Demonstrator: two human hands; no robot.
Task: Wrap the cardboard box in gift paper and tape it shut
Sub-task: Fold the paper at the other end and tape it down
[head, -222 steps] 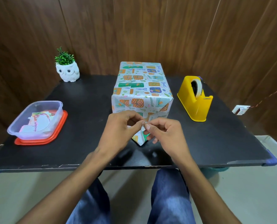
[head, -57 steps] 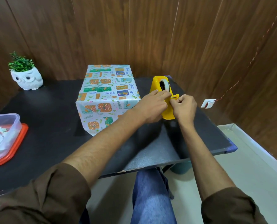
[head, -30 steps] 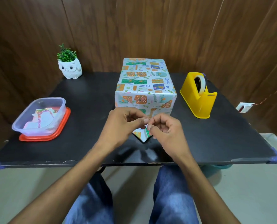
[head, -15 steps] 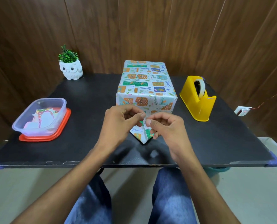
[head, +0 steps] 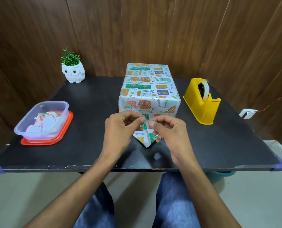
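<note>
Your left hand and right hand both pinch a small bit of tape by the wrapped box.

One head-worn wide-angle view looks forward and down, close over the black table.

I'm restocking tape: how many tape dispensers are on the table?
1: the yellow tape dispenser stands on the table, right of the wrapped box. None seems hidden.

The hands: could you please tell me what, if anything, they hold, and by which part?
The left hand and right hand pinch a short, barely visible tape strip, one at each end.
</note>
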